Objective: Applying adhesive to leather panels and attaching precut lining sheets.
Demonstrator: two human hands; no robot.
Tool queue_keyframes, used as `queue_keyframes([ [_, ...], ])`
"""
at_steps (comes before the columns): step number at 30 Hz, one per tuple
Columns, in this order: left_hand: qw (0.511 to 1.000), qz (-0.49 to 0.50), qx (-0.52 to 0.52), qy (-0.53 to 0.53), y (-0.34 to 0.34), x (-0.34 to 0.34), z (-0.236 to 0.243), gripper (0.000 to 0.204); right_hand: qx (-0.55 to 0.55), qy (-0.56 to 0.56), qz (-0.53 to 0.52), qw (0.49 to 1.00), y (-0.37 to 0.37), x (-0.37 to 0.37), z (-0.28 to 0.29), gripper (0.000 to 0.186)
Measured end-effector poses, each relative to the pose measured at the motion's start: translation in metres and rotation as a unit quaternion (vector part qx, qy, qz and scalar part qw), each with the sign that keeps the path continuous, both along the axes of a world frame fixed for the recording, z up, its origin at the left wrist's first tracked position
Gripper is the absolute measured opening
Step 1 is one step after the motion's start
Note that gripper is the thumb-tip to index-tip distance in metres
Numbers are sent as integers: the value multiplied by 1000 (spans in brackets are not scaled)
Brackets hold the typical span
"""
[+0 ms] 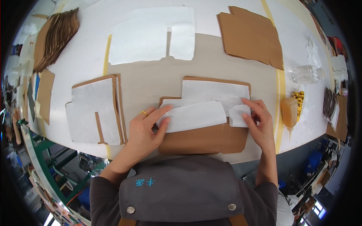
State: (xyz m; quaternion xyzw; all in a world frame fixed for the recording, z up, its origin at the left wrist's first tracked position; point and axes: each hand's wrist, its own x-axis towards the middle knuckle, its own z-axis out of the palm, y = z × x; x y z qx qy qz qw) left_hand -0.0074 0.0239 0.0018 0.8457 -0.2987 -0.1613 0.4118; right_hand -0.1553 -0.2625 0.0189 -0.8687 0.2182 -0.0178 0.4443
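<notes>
A brown cardboard piece [201, 141] lies at the front centre, with a white sheet [215, 90] over it, its lower part folded up into a long strip and a small flap. My left hand [149, 130], a ring on one finger, has its thumb and forefinger closed on the left end of the long folded strip [198, 115]. My right hand [260, 122] grips the small flap [238, 115] at the right with thumb and fingers.
A stack of white-faced cardboard [86, 120] lies left, a white cut sheet [143, 34] behind, brown pieces [249, 37] back right, curved brown pieces [54, 37] back left. A glue bottle [289, 113], yellow-patterned cloth [299, 98] and clear bottle [305, 73] stand or lie on the right.
</notes>
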Motion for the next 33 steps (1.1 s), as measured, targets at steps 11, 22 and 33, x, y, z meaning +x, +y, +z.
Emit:
queue_keyframes([
  [11,1000,-4,18,-3,4,3,-3,31,-28,18,-9,999,5,3,-1,40],
  [22,947,-210,53,-239,-39,18,4,49,-13,-9,-18,1000,0,-3,-3,38],
  [33,918,-305,54,-249,-102,13,-1,51,7,-16,-16,1000,-3,-1,-2,34],
])
